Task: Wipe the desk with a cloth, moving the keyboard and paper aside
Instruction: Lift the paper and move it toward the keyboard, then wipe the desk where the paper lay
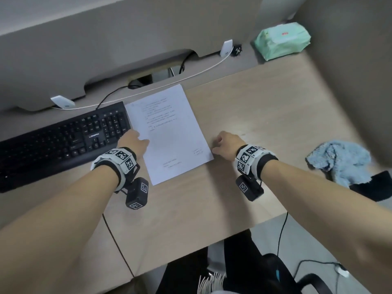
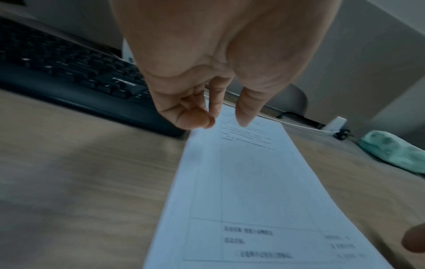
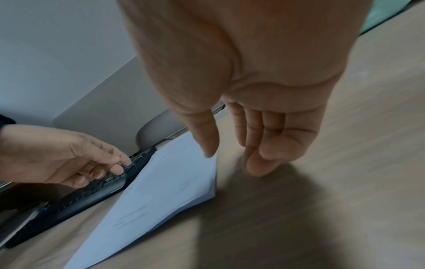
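Note:
A white printed paper [image 1: 169, 132] lies on the wooden desk [image 1: 265, 113], its left edge against the black keyboard [image 1: 59, 141]. My left hand [image 1: 135, 141] hovers at the paper's left edge, its fingers [image 2: 197, 118] loosely curled and holding nothing. My right hand [image 1: 220, 145] is at the paper's right edge, its thumb [image 3: 207, 145] over that edge and its fingers [image 3: 257, 163] beside it on the desk. The paper's right edge [image 3: 214, 182] looks slightly raised. A crumpled light blue cloth [image 1: 339, 162] lies at the far right, away from both hands.
A green wipes pack [image 1: 282, 40] sits at the back right corner. A white cable [image 1: 191, 76] runs along the back behind the paper and keyboard, under the grey partition [image 1: 106, 49]. A black object [image 1: 377, 187] lies beside the cloth. The desk's front edge [image 1: 233, 228] runs below my forearms.

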Tool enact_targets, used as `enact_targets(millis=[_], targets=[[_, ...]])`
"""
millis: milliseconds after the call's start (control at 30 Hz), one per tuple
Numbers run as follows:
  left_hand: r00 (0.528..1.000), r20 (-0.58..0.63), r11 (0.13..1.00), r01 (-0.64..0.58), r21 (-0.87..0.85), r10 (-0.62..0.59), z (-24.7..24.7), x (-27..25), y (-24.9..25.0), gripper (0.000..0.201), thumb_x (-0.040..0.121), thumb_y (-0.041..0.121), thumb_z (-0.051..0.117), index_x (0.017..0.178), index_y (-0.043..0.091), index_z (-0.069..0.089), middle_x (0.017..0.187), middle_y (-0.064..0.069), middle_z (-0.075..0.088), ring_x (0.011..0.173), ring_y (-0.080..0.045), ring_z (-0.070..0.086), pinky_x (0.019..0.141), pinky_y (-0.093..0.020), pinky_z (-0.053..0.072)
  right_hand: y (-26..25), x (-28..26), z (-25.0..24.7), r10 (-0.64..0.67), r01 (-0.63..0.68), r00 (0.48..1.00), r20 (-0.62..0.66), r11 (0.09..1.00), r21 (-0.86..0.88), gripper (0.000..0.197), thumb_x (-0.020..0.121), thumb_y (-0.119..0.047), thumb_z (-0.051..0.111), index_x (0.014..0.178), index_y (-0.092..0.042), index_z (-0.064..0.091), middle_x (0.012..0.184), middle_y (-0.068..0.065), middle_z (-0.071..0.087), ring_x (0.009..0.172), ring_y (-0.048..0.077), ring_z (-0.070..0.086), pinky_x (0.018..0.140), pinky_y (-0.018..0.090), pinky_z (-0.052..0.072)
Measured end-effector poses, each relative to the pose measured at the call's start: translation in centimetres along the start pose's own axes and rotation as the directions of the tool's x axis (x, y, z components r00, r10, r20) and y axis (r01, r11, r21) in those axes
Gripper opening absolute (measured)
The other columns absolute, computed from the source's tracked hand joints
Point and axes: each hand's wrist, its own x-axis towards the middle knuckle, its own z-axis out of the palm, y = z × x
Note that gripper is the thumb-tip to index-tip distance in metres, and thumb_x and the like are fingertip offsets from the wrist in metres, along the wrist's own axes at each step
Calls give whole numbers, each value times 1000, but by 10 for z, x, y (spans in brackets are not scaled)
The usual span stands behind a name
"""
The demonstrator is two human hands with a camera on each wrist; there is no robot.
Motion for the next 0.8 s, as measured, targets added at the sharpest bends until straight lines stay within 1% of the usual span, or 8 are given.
enact_targets(millis=[67, 200, 400, 467, 533, 600, 700, 800], targets=[[999, -1, 999, -34, -16, 34, 7, -5, 18, 48, 91, 29, 58, 135, 11, 50, 133, -11, 56, 112, -32, 60, 89, -35, 48, 20, -7, -14, 68, -70, 995, -77, 997, -13, 33, 88, -28, 63, 117, -14, 55, 113, 11, 64, 98, 31, 61, 73, 29, 44], [977, 31, 975, -214, 59, 213, 33, -15, 60, 44, 92, 28, 57, 132, 13, 52, 137, -11, 52, 120, -31, 54, 101, -39, 44, 76, -22, -44, 251, -253, 928, -276, 967, 30, 32, 90, -30, 58, 116, -11, 56, 115, 17, 62, 104, 35, 59, 79, 32, 44], [874, 143, 848, -486, 211, 465, 78, -33, 121, 40, 93, 22, 54, 132, 15, 53, 150, -6, 36, 134, -32, 34, 106, -39, 34, 175, -57, -74, 430, -536, 703, -566, 844, -25, 49, 90, -41, 56, 128, -11, 51, 137, 16, 44, 129, 37, 37, 101, 51, 39], [837, 186, 789, -547, 278, 515, 89, -35, 136, 41, 93, 19, 52, 134, 14, 52, 150, -7, 35, 135, -33, 31, 105, -40, 35, 202, -65, -80, 530, -635, 616, -582, 772, 32, 50, 90, -39, 52, 133, -13, 47, 145, 14, 39, 135, 36, 31, 105, 54, 35], [830, 213, 768, -557, 316, 515, 96, -33, 147, 39, 92, 18, 50, 130, 11, 52, 145, -9, 39, 132, -35, 34, 104, -43, 38, 224, -70, -84, 662, -713, 571, -485, 693, 107, 59, 91, -39, 53, 144, -18, 36, 154, 12, 27, 140, 39, 25, 108, 58, 31], [842, 222, 776, -540, 326, 493, 101, -26, 153, 31, 91, 18, 47, 118, 8, 56, 129, -12, 46, 123, -37, 41, 98, -44, 42, 236, -67, -83, 745, -737, 579, -332, 652, 177, 70, 90, -35, 57, 151, -23, 25, 159, 12, 18, 139, 44, 28, 108, 58, 35], [858, 226, 781, -513, 356, 461, 102, -16, 159, 24, 88, 19, 47, 108, 7, 55, 115, -12, 47, 117, -36, 44, 92, -44, 44, 234, -55, -75, 691, -693, 648, -321, 710, 129, 63, 88, -29, 60, 145, -21, 35, 153, 14, 24, 128, 47, 41, 99, 57, 45], [868, 221, 770, -496, 402, 444, 103, -8, 163, 31, 89, 21, 50, 117, 8, 51, 133, -13, 42, 127, -36, 38, 98, -46, 42, 205, -39, -70, 535, -591, 746, -396, 806, -26, 50, 90, -25, 59, 136, -17, 43, 143, 15, 33, 121, 46, 43, 94, 52, 47]])
